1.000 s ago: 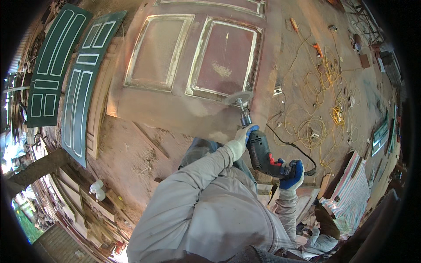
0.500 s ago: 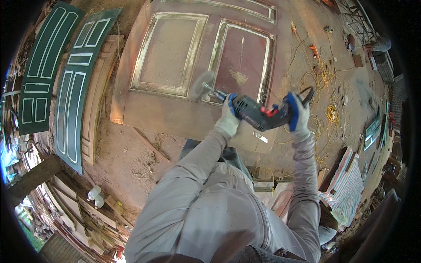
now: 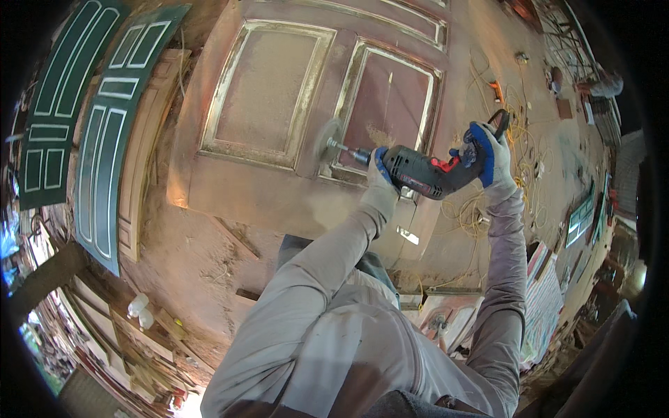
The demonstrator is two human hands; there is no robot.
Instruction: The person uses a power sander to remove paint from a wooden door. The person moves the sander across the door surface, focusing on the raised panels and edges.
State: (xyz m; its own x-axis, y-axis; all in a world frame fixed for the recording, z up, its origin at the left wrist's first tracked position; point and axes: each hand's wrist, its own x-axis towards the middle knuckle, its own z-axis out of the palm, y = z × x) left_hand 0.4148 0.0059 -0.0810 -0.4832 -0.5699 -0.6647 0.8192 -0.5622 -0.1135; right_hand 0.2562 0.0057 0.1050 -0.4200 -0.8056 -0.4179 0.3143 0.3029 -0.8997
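A black and red power drill (image 3: pixel 418 171) lies across my two gloved hands, its front end toward the left. My left hand (image 3: pixel 382 174), in a white and blue glove, is closed around the drill's front just behind the chuck. My right hand (image 3: pixel 493 157) wraps the rear handle, with the cord looping out above it. On the drill's shaft sits a round, blurred wheel (image 3: pixel 329 143). It is at the lower left corner of the right panel of a brown wooden door (image 3: pixel 261 184); whether it touches the wood I cannot tell.
Two green doors (image 3: pixel 104 167) with white-edged panels and a bare wooden door (image 3: pixel 143 174) stand at the left. Yellow cords (image 3: pixel 474 216) tangle on the ground at right. Near a striped sheet (image 3: pixel 543 299) lie boards; white plastic bottles (image 3: pixel 139 311) sit lower left. Another person's arm (image 3: pixel 606 85) shows far right.
Both my hands and the drill have shifted slightly right in the picture. The wheel stays near the same panel corner, and a pale dust haze shows below it.
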